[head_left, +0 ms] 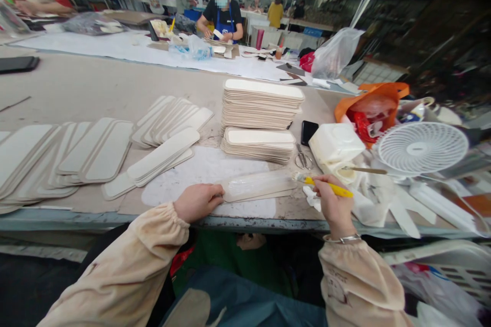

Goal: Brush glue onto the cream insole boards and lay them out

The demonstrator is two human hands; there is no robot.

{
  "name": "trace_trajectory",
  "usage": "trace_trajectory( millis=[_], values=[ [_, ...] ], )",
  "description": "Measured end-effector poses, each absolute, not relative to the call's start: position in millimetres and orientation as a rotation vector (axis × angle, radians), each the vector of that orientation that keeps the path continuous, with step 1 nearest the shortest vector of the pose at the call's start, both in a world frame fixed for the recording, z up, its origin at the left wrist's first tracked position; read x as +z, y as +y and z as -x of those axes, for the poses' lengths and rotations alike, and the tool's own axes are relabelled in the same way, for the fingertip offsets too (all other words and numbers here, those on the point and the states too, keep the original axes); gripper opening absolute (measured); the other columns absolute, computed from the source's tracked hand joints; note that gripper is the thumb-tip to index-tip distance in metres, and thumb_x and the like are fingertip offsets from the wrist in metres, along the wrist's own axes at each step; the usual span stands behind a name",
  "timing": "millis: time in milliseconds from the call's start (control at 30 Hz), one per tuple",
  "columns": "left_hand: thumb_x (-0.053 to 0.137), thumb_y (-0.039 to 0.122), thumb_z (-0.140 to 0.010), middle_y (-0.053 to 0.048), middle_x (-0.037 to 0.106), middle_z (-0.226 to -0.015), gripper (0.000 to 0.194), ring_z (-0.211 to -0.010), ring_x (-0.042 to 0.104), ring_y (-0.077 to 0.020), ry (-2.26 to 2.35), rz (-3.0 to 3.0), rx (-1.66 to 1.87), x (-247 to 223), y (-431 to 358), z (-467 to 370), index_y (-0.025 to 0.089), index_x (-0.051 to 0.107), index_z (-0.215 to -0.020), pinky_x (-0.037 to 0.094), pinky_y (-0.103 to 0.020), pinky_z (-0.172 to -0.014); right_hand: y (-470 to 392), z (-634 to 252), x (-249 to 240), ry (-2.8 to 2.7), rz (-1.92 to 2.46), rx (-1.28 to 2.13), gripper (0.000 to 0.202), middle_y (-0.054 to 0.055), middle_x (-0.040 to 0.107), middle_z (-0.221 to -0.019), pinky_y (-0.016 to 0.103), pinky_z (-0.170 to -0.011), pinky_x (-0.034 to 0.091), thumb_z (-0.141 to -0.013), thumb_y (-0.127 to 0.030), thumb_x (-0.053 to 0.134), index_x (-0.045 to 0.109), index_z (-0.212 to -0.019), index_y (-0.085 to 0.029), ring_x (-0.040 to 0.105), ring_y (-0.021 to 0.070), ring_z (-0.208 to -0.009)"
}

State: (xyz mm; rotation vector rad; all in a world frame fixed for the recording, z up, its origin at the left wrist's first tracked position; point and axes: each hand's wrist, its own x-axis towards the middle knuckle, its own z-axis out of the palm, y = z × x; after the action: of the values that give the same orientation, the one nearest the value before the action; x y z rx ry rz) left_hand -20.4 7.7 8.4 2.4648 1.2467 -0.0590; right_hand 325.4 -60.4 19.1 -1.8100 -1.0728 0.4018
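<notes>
My right hand (334, 203) grips a yellow-handled brush (337, 190), its bristles at the right end of a long, round-cornered panel (261, 184). The panel's top looks wet and shiny, and another panel's edge shows beneath it. At the panel's left end, my left hand (199, 201) has its fingers closed against the edge, apparently holding it down. Both lie on a white, stained sheet (164, 191) near the table's front edge. Behind them stand a short stack of panels (259, 144) and a taller stack (261, 104).
Fanned panels (95, 150) cover the table's left side. To the right are scissors (303, 157), a black phone (309, 133), a white container (337, 142), an orange bag (372, 107) and a white fan (421, 147). A masked co-worker (221, 18) stands across the table.
</notes>
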Motion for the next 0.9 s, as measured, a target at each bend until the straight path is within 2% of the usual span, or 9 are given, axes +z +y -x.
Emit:
trace_trajectory(
  millis=[233, 433, 600, 733, 900],
  values=[
    [0.046, 0.038, -0.09, -0.003, 0.072, -0.094, 0.024, -0.088, 0.067, -0.0215, 1.255, -2.444, -0.082, 9, 8, 20, 0.025, 0.064, -0.099, 0.045, -0.029, -0.075, -69, -285, 14, -1.543, 1.649, 0.436, 0.016, 0.001, 0.063, -0.074, 0.029, -0.067, 0.041, -0.084, -0.029, 0.053, 0.064, -0.076, -0.02, 0.058, 0.0177, -0.071],
    [0.045, 0.036, -0.09, -0.004, 0.072, -0.097, 0.025, -0.09, 0.066, -0.0218, 1.252, -2.435, -0.089, 12, 8, 19, 0.025, 0.065, -0.1, 0.046, -0.03, -0.076, -67, -259, 13, -1.581, 1.426, 0.639, 0.015, 0.0, 0.063, -0.076, 0.027, -0.067, 0.043, -0.087, -0.028, 0.053, 0.064, -0.08, -0.021, 0.059, 0.0164, -0.073],
    [0.046, 0.036, -0.09, -0.004, 0.072, -0.095, 0.024, -0.089, 0.066, -0.0218, 1.255, -2.436, -0.103, 12, 8, 18, 0.024, 0.064, -0.1, 0.046, -0.029, -0.075, -61, -294, 4, -1.336, 1.6, 0.296, 0.013, 0.001, 0.065, -0.079, 0.029, -0.07, 0.044, -0.085, -0.029, 0.055, 0.065, -0.083, -0.021, 0.059, 0.0182, -0.075],
    [0.046, 0.036, -0.09, -0.004, 0.072, -0.093, 0.023, -0.087, 0.066, -0.0223, 1.266, -2.442, -0.116, 14, 7, 18, 0.024, 0.064, -0.098, 0.045, -0.03, -0.073, -56, -307, -5, -1.498, 1.719, 0.155, 0.013, 0.003, 0.066, -0.083, 0.032, -0.075, 0.044, -0.085, -0.027, 0.054, 0.065, -0.083, -0.021, 0.061, 0.0203, -0.08],
    [0.045, 0.037, -0.09, -0.004, 0.071, -0.091, 0.023, -0.085, 0.066, -0.0219, 1.253, -2.453, -0.107, 11, 8, 18, 0.024, 0.063, -0.097, 0.044, -0.029, -0.071, -57, -270, -3, -1.656, 1.488, 0.406, 0.013, 0.002, 0.066, -0.084, 0.029, -0.076, 0.046, -0.088, -0.025, 0.052, 0.064, -0.087, -0.021, 0.062, 0.0184, -0.081]
  ],
)
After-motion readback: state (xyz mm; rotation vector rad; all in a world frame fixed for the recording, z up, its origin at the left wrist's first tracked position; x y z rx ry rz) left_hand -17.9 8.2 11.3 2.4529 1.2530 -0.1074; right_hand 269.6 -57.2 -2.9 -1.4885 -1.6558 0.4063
